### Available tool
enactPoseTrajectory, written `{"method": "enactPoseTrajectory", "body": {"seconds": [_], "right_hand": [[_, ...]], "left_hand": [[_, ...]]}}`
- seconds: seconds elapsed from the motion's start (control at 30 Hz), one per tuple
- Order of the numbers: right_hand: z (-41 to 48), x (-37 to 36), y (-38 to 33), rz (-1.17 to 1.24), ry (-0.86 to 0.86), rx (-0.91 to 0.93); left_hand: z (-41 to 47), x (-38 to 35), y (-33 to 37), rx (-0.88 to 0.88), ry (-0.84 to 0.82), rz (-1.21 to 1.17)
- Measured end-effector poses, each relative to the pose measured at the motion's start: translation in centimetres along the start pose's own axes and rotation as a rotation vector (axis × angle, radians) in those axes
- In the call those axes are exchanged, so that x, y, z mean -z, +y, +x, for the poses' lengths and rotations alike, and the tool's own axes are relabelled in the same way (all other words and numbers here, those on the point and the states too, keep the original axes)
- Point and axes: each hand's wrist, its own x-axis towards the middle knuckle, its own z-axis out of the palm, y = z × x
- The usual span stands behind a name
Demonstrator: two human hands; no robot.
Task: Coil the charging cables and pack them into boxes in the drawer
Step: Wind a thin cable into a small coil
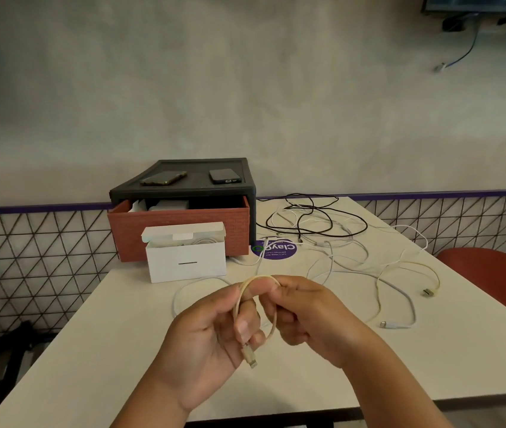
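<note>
Above table | left hand pinches cream cable near plug | right hand grips its loop

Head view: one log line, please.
step: coiling | left hand: holds cream cable loop | right hand: pinches loop top | white box: open | drawer: open

- cream cable: smooth, rubbery-looking sheath
- white box: matt cardboard
- drawer behind the box: brick-textured red plastic
- table: matt, smooth
</note>
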Motion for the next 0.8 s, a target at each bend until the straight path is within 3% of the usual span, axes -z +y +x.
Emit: {"method": "enactPoseTrajectory", "body": {"seconds": [0.07,0.23,0.4,0.53,0.67,0.8], "right_hand": [[0.0,0.2,0.2,0.107,-0.079,-0.01],[0.3,0.1,0.3,0.259,-0.231,0.013],[0.1,-0.8,-0.3,0.094,-0.047,0.008],[0.3,-1.3,-0.2,0.096,0.073,0.036],[0.6,-1.2,0.3,0.137,0.123,0.036],[0.5,-1.7,0.7,0.099,0.127,0.038]], "left_hand": [[0.0,0.1,0.3,0.023,-0.157,-0.109],[-0.5,0.5,0.4,-0.081,-0.121,-0.041],[-0.4,1.1,0.1,-0.097,-0.054,-0.052],[-0.5,1.3,0.0,-0.076,-0.004,-0.137],[-0.3,1.6,-0.3,0.004,-0.085,-0.187],[0.0,2.3,-0.5,-0.111,-0.08,-0.141]]}}
